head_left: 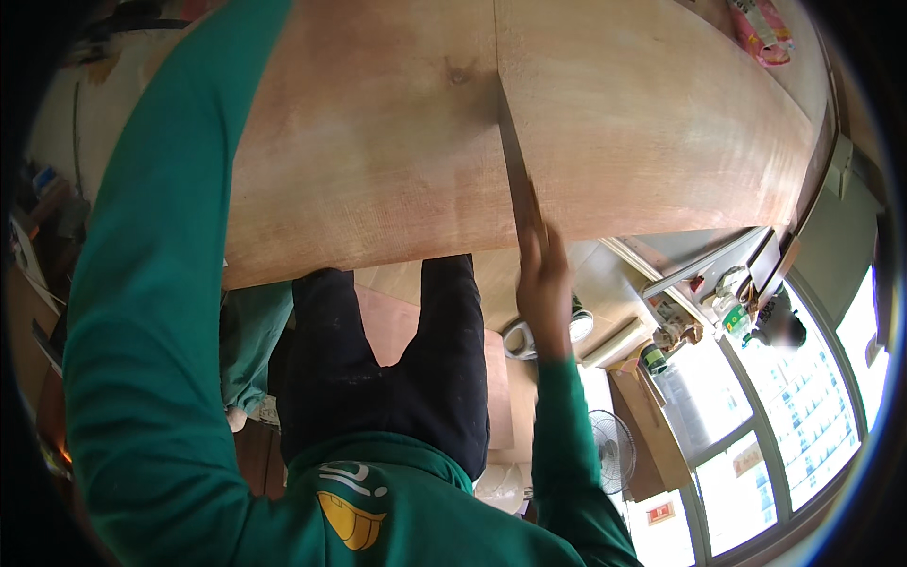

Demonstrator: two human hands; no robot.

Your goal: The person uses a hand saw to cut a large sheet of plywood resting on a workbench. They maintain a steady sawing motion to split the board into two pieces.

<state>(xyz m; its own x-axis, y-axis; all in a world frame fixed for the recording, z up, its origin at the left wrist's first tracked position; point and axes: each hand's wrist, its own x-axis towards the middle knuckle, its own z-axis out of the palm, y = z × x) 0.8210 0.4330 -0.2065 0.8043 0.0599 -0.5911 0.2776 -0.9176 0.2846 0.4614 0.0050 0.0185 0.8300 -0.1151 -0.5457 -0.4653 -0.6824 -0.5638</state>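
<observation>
A large sheet of plywood [378, 161] lies across the upper half of the view, its near edge above my thighs. A straight line runs down the sheet from the far side. Along it stands the dark, tapering blade of a handsaw [513, 161], tip at the line and handle toward me. My right hand [543, 288] is closed round the saw's handle just off the near edge, slightly blurred. My left arm [151, 255] stretches up along the sheet's left side and leaves the picture at the top, so the hand is out of sight.
A pink packet [761, 33] lies at the far right. Below the sheet on the right are a fan [612, 452], a wooden box [652, 444], and a green-labelled bottle [735, 319] by the windows. Another person's green trouser leg [253, 345] shows at left.
</observation>
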